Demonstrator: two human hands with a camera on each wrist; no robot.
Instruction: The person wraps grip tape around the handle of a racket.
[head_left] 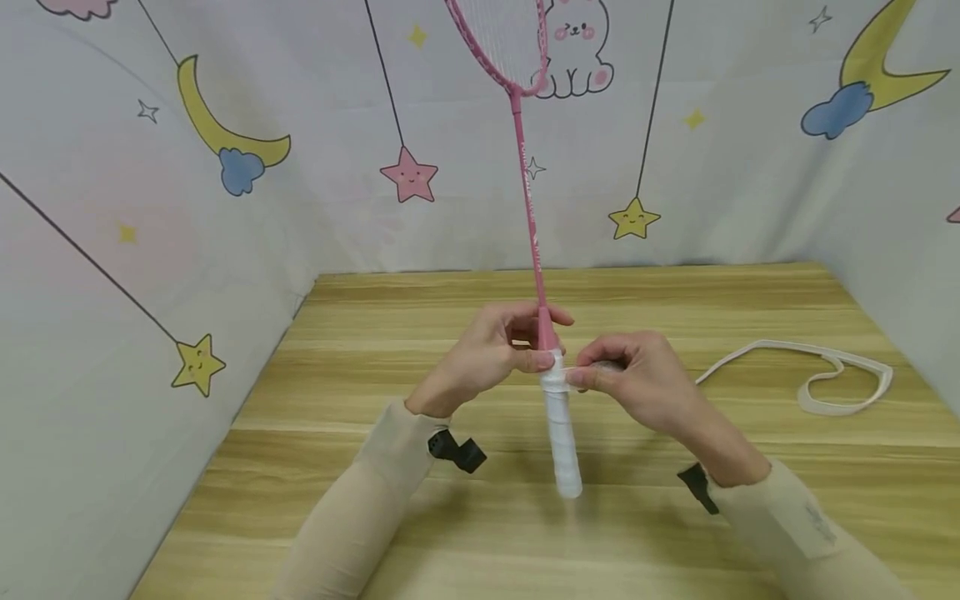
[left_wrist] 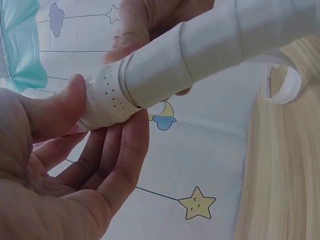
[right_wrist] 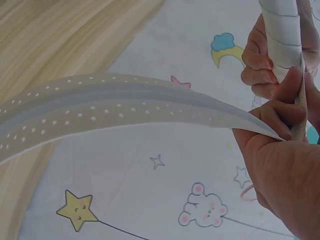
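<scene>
A pink badminton racket (head_left: 530, 208) stands head-up and slightly tilted, its handle (head_left: 562, 442) wrapped in overlapping turns of white grip tape. Around the top of that handle, just below the pink cone, my left hand (head_left: 480, 358) grips with thumb in front and fingers behind. My right hand (head_left: 648, 383) pinches the running length of perforated overgrip tape (right_wrist: 120, 108) close beside the handle. From the right hand, the tape trails in a long curve, its underside showing a grey stripe between rows of dots. In the left wrist view, a dotted band (left_wrist: 107, 95) circles the handle beside my left thumb.
The loose end of the tape lies looped on the wood-grain table (head_left: 337, 333) at the right. A white cloth backdrop (head_left: 465, 225) printed with stars and moons surrounds the table. Dark wrist cameras (head_left: 457, 451) sit at both sleeve cuffs.
</scene>
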